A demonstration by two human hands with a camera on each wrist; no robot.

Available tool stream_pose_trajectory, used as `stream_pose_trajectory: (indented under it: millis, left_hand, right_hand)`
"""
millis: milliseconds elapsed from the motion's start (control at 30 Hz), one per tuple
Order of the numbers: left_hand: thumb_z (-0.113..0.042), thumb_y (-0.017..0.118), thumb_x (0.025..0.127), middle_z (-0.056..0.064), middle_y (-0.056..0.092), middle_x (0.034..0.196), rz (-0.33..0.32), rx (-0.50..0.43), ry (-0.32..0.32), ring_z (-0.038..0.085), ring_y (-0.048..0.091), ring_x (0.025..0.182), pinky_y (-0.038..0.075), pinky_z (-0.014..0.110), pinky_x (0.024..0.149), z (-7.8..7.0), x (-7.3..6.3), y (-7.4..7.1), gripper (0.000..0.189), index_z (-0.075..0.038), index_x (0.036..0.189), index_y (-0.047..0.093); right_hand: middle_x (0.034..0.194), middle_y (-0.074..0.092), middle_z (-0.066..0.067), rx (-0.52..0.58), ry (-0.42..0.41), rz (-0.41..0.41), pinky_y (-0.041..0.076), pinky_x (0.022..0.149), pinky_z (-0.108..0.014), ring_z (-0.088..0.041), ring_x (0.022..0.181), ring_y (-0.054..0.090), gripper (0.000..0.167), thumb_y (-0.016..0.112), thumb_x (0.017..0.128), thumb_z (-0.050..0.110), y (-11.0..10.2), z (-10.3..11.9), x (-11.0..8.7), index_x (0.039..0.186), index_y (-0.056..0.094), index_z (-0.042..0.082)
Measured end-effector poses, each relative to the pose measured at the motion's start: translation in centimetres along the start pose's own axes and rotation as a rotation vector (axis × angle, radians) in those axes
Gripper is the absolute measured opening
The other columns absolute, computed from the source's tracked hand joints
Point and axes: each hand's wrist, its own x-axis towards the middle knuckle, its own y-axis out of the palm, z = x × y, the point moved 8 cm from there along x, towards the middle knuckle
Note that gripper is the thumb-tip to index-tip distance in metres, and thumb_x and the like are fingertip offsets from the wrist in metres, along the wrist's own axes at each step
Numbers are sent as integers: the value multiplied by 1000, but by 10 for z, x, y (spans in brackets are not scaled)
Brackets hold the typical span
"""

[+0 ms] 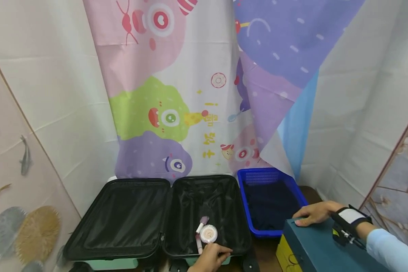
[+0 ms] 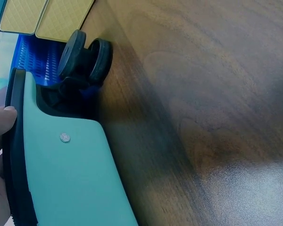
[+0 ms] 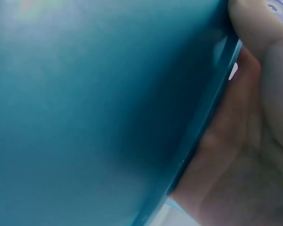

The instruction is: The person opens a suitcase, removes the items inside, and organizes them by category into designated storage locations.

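An open suitcase with a black lining lies before me. In its right half are a round powder compact, a small tube with a mauve cap and a slim pink tube. My left hand rests at the front rim below the compact, fingers loosely bent, holding nothing that shows. In the left wrist view a fingertip touches the black rim above the mint-green shell. At the right, my right hand grips the edge of a teal-topped box, thumb on top.
A blue plastic basket with dark cloth stands right of the suitcase. Yellow panels form the box's front. Suitcase wheels stick out over the brown wooden table. A printed curtain hangs behind.
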Motion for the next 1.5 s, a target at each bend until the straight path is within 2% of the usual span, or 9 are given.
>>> stream_pose_trajectory:
  millis: [267, 400, 667, 800, 967, 1100, 1200, 1300, 1500]
  left_hand:
    - [-10, 71, 90, -5, 75, 94, -67, 70, 42, 1, 65, 86, 50, 16, 73, 2, 2, -9, 13, -7, 99, 80]
    - [-9, 69, 91, -4, 74, 95, -79, 84, 57, 2, 66, 86, 50, 16, 73, 1, 4, -12, 13, -8, 99, 79]
    - [-7, 68, 91, -3, 74, 94, -33, 99, 76, 0, 65, 85, 49, 15, 72, -1, 7, -8, 14, -7, 100, 79]
    - [-2, 64, 92, -1, 74, 97, -26, 129, 160, -4, 61, 78, 46, 10, 68, -24, 14, -8, 20, -5, 107, 76]
    - [-2, 61, 96, -1, 72, 109, -94, 123, 390, 0, 65, 94, 47, 11, 80, -76, 26, -4, 30, -9, 123, 69]
    - [6, 64, 90, 0, 69, 120, -46, 153, 528, 5, 64, 105, 46, 12, 86, -108, 33, 7, 46, -10, 134, 62]
    - [9, 66, 87, 2, 66, 125, 26, 218, 571, 8, 63, 108, 45, 12, 87, -118, 36, 20, 54, -10, 137, 59]
    - [7, 69, 86, 2, 65, 128, 76, 272, 573, 9, 63, 110, 44, 12, 89, -120, 38, 32, 55, -10, 138, 59]
    - [-2, 67, 92, 1, 67, 125, 52, 260, 569, 7, 64, 105, 45, 10, 85, -119, 39, 41, 42, -10, 134, 62]
  right_hand:
    - [108, 60, 12, -121, 14, -110, 46, 87, -29, -4, 97, 55, 28, 42, 107, 24, -14, 12, 12, 124, 62, 13]
    - [110, 61, 11, -124, -3, -139, 47, 88, -30, -5, 98, 56, 29, 41, 107, 22, -19, 21, 16, 126, 61, 12]
    - [110, 61, 11, -138, -18, -158, 47, 89, -30, -5, 98, 56, 29, 41, 107, 23, -16, 33, 25, 126, 60, 13]
    - [111, 60, 10, -129, 11, -150, 46, 91, -31, -6, 100, 56, 29, 42, 107, 24, -14, 32, 25, 127, 59, 13]
    - [113, 60, 10, -124, 62, -135, 46, 92, -32, -6, 102, 56, 31, 42, 107, 27, -11, 26, 22, 129, 58, 13]
    - [117, 61, 9, -122, 87, -130, 46, 94, -33, -7, 104, 57, 34, 42, 107, 29, -10, 23, 22, 132, 57, 13]
    - [115, 61, 10, -109, 91, -131, 46, 93, -33, -7, 103, 57, 34, 42, 107, 31, -9, 22, 23, 131, 58, 14]
    - [113, 61, 10, -84, 89, -123, 46, 92, -32, -6, 102, 57, 33, 42, 107, 31, -7, 21, 23, 130, 59, 14]
    - [114, 61, 10, -70, 62, -107, 46, 92, -31, -6, 102, 56, 32, 41, 107, 29, -5, 20, 22, 129, 58, 13]
